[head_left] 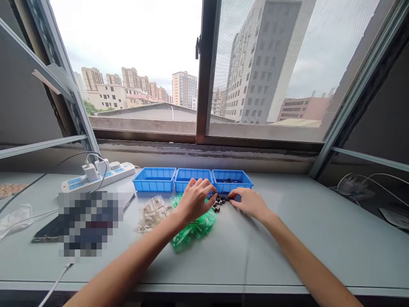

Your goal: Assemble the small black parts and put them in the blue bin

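Note:
My left hand (194, 198) hovers over a heap of green packets (194, 228) with its fingers curled near a small pile of black parts (219, 201). My right hand (247, 201) lies on the grey table (287, 238), its fingertips pinching at that black pile from the right. Whether either hand grips a part is hidden by the fingers. Just behind the hands stand three blue trays side by side: the left tray (154, 179), the middle tray (193, 175) and the right tray (232, 179), which holds a few black parts.
A pile of clear packets (152, 213) lies left of the green ones. A white power strip (97, 175) with plugs, a phone and cables occupy the left. More cables (361, 187) sit at the far right. A window sill runs behind the trays.

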The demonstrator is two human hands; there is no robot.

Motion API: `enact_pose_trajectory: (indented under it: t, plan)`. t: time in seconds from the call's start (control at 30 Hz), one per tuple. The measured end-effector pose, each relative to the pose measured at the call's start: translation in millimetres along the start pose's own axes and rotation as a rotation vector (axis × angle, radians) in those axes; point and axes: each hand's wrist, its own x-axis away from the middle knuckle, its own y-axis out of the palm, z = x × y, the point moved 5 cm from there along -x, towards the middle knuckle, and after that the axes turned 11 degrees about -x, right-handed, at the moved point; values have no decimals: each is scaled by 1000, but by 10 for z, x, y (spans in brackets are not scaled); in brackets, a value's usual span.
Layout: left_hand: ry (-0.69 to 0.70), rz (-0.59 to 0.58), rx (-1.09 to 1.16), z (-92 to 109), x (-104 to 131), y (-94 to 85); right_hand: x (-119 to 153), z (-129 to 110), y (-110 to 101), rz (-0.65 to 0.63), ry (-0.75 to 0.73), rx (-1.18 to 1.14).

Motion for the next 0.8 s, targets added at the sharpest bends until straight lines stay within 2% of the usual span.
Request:
enact_pose_trajectory:
  t: [0.17,0.27,0.37,0.53,0.67,0.8]
  plan:
    - [-50,9,-6,5,5,5,2,-4,-6,27,29,-26]
    - [-74,6,1,3,13,17,-14,6,-36,84,45,-75]
    - [-90,9,43,-7,14,21,-36,12,-57,127,52,-346]
    - [-112,30,136,-28,4,4,-42,-73,27,-44,59,-951]
    - [-167,54,219,-61,-3,-19,-7,-162,84,-139,71,-1124]
    - [-209,25,315,-79,-8,-7,14,-217,148,-157,112,-1195]
